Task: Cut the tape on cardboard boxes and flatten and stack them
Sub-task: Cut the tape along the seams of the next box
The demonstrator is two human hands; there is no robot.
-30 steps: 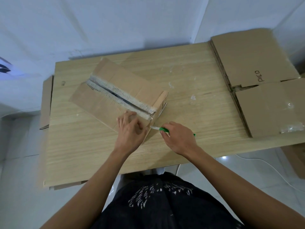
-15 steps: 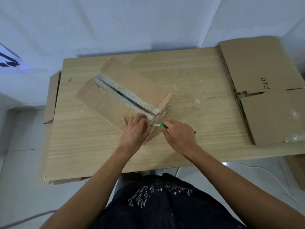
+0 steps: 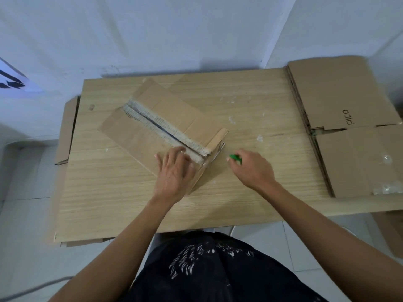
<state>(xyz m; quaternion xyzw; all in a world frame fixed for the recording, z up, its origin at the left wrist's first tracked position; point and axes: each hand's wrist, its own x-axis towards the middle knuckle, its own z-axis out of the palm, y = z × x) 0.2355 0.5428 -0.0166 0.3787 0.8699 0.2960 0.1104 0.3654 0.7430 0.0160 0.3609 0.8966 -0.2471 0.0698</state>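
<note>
A brown cardboard box [image 3: 152, 120] lies diagonally on the wooden table [image 3: 250, 118]. Its top seam shows a torn white strip with a dark slit along it. My left hand [image 3: 175, 172] rests flat on the box's near corner, fingers spread and straight. To the right of the box, apart from it, my right hand [image 3: 253, 168] grips a green cutter [image 3: 235, 158]; only the cutter's green tip shows past my fingers. A stack of flattened boxes [image 3: 349, 127] printed "PICO" covers the table's right end.
Flat cardboard pieces [image 3: 66, 129] stick out past the table's left edge and under its front left corner. More cardboard [image 3: 390, 229] stands on the floor at right. White walls rise behind the table. Bare wood lies between the box and the stack.
My right hand has pulled the cutter away from the box's near end and moved right. My left hand has slid further up onto the box and flattened. The camera has moved in closer.
</note>
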